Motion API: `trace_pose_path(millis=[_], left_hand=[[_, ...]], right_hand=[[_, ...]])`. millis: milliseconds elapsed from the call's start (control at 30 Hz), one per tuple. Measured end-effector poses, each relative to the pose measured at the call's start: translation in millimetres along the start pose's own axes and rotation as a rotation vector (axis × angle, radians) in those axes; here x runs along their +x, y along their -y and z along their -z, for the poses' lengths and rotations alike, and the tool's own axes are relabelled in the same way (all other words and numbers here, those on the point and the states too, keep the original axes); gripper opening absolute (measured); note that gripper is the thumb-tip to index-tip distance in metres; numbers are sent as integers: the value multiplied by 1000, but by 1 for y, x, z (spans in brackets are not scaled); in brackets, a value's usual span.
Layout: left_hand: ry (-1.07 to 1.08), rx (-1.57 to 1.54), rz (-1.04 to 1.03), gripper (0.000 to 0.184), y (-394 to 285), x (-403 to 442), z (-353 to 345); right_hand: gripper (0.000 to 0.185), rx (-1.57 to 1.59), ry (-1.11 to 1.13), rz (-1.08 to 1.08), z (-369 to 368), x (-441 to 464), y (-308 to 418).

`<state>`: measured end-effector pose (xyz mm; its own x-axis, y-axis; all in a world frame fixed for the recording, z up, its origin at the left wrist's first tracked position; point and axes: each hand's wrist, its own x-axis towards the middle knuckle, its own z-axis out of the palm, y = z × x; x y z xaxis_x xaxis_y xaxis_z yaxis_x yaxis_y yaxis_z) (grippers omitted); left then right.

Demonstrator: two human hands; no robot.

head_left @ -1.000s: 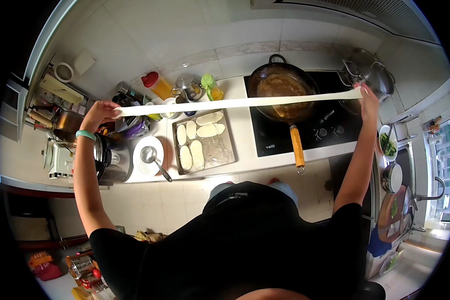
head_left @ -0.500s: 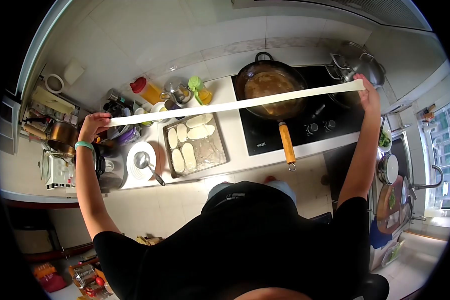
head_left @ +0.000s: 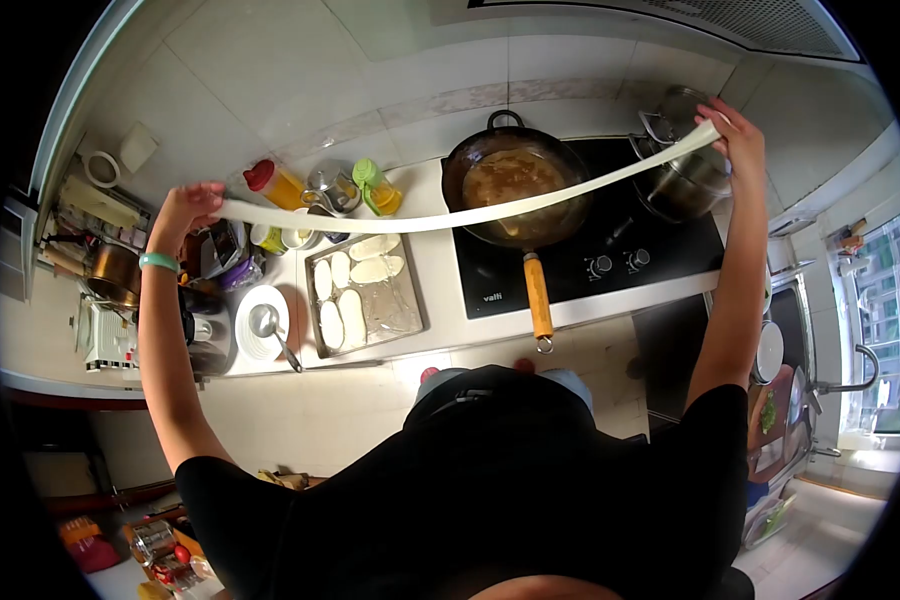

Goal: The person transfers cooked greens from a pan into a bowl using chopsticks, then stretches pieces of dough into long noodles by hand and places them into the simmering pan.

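A long strip of stretched dough hangs between my two hands and sags in the middle. My left hand grips its left end, over the cluttered counter. Holding the other end is my right hand, raised near the lidded pot at the back of the stove. Below the strip, a wok with brown liquid sits on the cooktop, its wooden handle pointing toward me. Several flat oval dough pieces lie in a metal tray left of the stove.
Left of the tray, a ladle rests on a white plate. Behind stand a red-capped bottle, a glass teapot and a green-topped oil bottle. A steel pot occupies the rear burner. The sink faucet is at right.
The strip has gone from nearly straight to sagging in a curve. My right hand has risen a little toward the back wall, and the camera view has shifted slightly.
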<state>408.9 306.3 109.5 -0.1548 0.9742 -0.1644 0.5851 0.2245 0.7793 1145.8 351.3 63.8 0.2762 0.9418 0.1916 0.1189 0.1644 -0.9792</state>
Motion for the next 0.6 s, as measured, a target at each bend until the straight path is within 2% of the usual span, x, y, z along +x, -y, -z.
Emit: trace_pose_path(millis=[33,67,100,167,200,300,400,500,600], left_hand=[[-22,-106,17,24,-15,1,-10],[15,-88,-9,25,-26,6,-17],[52,-70,-35,25,-36,12,-24],[90,-118,-40,27,-57,23,-45],[82,-150,-50,26,-69,26,-60],[78,-233,-90,25,-83,52,-100],[81,-244,-129,23,-102,69,-148],[31,-302,-172,22,-121,86,-189],[-8,-388,-218,19,-134,102,-226]], right_hand=[[37,-176,27,39,-5,4,7],[31,-301,-1,126,-8,12,7],[31,-303,8,127,-14,17,13],[33,-773,-21,199,-27,28,32],[32,-891,-63,414,-25,48,20],[28,-1020,-23,496,-53,62,29],[24,-827,30,607,-76,82,18],[22,-727,9,594,-92,95,12],[21,-744,-20,616,-103,102,7]])
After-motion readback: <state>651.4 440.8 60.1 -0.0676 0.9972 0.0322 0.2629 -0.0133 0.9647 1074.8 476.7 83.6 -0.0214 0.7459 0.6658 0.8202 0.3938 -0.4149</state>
